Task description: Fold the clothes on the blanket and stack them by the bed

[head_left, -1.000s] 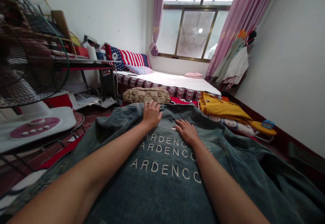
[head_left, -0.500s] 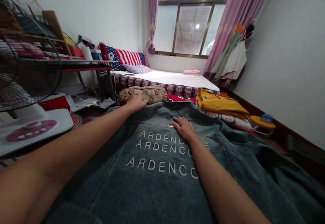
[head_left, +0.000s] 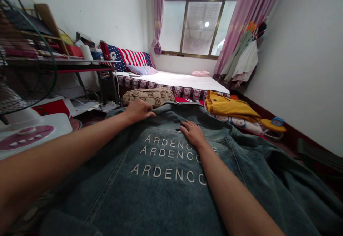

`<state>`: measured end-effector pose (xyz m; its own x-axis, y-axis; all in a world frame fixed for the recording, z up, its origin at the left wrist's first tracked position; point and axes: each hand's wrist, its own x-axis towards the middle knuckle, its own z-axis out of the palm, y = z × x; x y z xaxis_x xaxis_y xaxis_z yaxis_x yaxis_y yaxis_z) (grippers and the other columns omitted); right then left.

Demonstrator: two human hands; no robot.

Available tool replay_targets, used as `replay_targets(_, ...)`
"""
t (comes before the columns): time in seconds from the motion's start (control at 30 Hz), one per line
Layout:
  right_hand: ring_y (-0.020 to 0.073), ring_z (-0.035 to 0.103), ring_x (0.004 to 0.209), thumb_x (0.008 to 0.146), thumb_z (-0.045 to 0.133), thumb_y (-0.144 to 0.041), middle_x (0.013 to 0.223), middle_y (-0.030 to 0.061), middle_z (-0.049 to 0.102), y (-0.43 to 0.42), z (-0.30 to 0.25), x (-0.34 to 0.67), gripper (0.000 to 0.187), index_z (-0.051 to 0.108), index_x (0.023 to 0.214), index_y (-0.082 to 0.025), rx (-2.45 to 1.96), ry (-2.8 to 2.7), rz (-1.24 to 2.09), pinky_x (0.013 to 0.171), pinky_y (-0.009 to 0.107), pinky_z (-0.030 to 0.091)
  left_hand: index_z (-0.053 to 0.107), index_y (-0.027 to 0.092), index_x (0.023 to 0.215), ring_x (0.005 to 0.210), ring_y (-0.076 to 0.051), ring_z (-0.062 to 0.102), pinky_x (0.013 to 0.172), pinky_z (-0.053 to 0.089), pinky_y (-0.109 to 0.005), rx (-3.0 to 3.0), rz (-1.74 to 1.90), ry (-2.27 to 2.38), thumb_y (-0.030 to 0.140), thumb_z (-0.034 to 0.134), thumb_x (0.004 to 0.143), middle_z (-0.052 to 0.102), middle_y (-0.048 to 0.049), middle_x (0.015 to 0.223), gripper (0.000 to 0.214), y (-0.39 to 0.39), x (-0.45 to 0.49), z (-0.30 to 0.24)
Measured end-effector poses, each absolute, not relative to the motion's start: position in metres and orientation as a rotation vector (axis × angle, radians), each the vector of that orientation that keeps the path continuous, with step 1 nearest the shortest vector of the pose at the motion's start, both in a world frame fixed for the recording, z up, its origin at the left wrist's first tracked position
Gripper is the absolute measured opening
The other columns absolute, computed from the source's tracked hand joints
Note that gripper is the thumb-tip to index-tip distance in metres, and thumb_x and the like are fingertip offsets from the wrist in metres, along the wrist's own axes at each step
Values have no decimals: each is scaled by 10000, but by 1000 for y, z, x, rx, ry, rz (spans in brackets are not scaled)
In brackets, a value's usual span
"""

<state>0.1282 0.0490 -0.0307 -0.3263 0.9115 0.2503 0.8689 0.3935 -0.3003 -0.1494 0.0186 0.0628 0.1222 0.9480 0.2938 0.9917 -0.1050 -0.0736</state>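
Observation:
A blue denim jacket lies spread back side up in front of me, with white lettering across its back. My right hand rests flat on the upper back, just below the collar, its fingers stretched out beside a small metal-looking tab. At the jacket's left shoulder is my left hand, its thumb held apart from the loosely bent fingers. It holds nothing that I can see. Right behind that hand sits a beige patterned bag, and the jacket's collar lies to the right of it.
Folded yellow clothing lies beyond the jacket's right shoulder. Farther right stands a small stool with a blue clock-like object on it. A fan and a cluttered desk are on the left. A bed stands below the window.
My left hand has loosened from a closed grip at the jacket's shoulder, and its thumb now sticks out. The right hand stays on the jacket. The view has shifted slightly.

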Motion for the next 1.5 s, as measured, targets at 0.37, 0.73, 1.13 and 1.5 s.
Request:
replay_targets(0.37,299,284,1431,977,362,-507,1531,94,376,51,-31,128,514,481,1408,-252,-1623,-2272,135,1127,570,237,660,189,1155,1118,-248,546,976,408,-377,-2265,-308,-1656,404,530,915,605,-107,1211,348,34,-60,16)
replay_targets(0.73,321,164,1465,915,294,-666,1612,57,175,71,-27,137,669,325,1490,-325,-1991,-2177,227,1103,693,91,313,335,1496,1467,-323,160,1133,197,-587,-2410,-427,-2085,661,319,913,174,-79,1605,668,31,-42,-29)
replay_targets(1.13,285,111,1480,938,200,-640,1626,44,107,71,-23,152,669,222,1526,-321,-2085,-2242,201,1131,635,88,256,463,1481,1461,-413,69,1098,72,-683,-2407,-309,-2174,786,225,843,95,-20,1620,716,42,-50,-31)
replay_targets(1.5,257,489,1277,937,391,-525,1407,106,535,-14,6,200,542,540,1360,-221,-1857,-2566,-36,1024,357,369,455,289,1434,1390,-347,339,1077,309,-473,-2267,-317,-2009,489,241,981,363,-88,1532,539,8,-47,-38)
